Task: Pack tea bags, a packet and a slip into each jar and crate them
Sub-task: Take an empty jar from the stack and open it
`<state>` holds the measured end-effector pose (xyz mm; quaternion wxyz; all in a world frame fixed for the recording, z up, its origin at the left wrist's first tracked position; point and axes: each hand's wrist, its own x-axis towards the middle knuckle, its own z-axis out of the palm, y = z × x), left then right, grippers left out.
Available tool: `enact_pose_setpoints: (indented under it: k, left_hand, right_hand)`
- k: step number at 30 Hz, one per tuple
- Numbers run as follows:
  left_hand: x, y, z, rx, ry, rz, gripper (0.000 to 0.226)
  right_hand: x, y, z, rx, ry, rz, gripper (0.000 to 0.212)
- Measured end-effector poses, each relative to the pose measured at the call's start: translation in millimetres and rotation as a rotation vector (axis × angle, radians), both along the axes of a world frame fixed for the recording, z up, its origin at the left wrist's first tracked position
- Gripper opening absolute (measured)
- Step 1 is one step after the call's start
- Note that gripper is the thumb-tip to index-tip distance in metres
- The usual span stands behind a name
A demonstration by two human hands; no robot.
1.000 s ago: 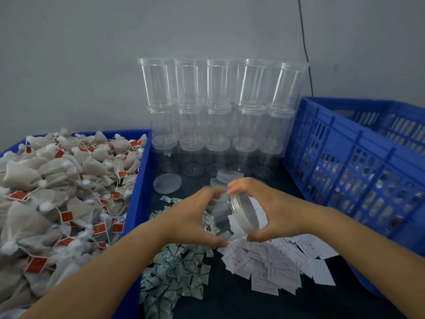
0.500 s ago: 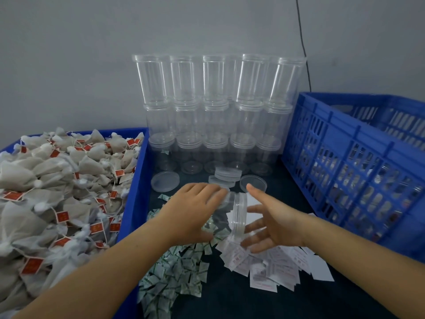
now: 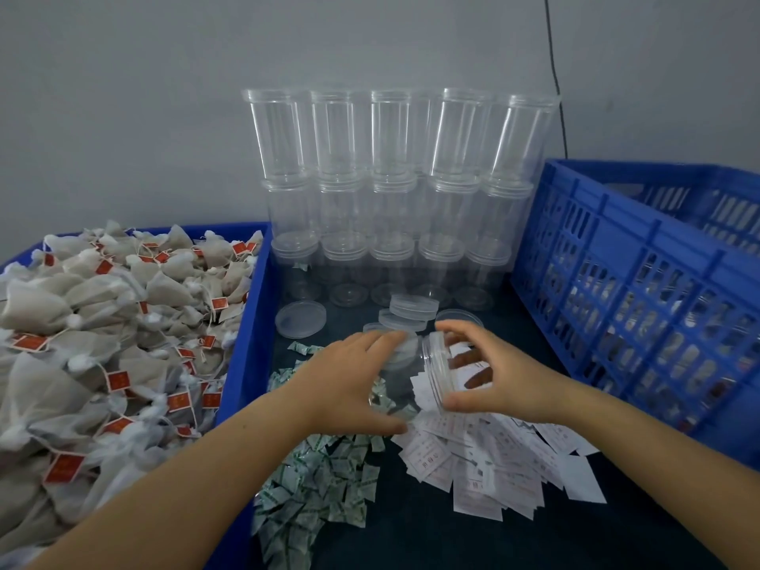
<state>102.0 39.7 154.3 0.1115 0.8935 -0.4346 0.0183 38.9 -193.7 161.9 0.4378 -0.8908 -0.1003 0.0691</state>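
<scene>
— Fingers of your left hand curled round the jar, which lay sideways above the slips.
— And your right hand?
— It gripped the jar's open rim.

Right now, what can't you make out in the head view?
- Clear plastic jar held sideways: whether anything is inside; the left hand covers its base and the wall is see-through.
- Right hand grip at the jar mouth: lid on or off is unclear from glare.
- Blue slotted crate: contents show only as blurs through the slots; the right edge cuts it off.
- White paper slips: print too small.
</scene>
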Motion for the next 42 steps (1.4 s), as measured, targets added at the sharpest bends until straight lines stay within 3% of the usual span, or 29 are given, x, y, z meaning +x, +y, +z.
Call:
enact_pose_setpoints:
  k: [4, 6, 10, 14, 18, 22, 29, 37, 39, 42]
  left_hand:
    - [5, 6, 1, -0.035, 0.319, 0.037, 0.106]
    - [7, 8, 0, -0.077, 0.418, 0.046, 0.102]
    - [10, 8, 1, -0.237, 0.511, 0.087, 0.097]
    - [12, 7, 5, -0.392, 0.611, 0.098, 0.086]
    - [14, 6, 5, -0.529, 0.619, 0.109, 0.069]
    - [20, 5, 3, -0.643, 0.569, 0.169, 0.07]
    - [27, 4, 2, -0.698, 0.484, 0.288, 0.085]
    - [28, 2, -1, -0.648, 0.508, 0.256, 0.07]
    - [28, 3, -1, -0.652, 0.522, 0.254, 0.069]
    - [28, 2, 1, -0.656, 0.546, 0.285, 0.066]
  right_hand:
    - [-1, -12, 6, -0.304, -0.16, 0.148, 0.092]
    - [0, -20, 8, -0.36, -0.219, 0.155, 0.092]
    - [14, -39, 3, -0.062, -0.312, -0.132, 0.086]
    - [49, -55, -20, 0.249, -0.23, -0.471, 0.08]
    - [89, -59, -46, 0.387, -0.148, -0.7, 0.094]
    - [120, -58, -66, 0.344, -0.093, -0.794, 0.097]
    - [143, -50, -85, 0.127, 0.021, -0.832, 0.102]
    - [141, -55, -83, -0.073, 0.173, -0.754, 0.102]
    - [133, -48, -69, 0.01, 0.047, -0.731, 0.101]
    - [99, -24, -40, 0.346, -0.103, -0.554, 0.091]
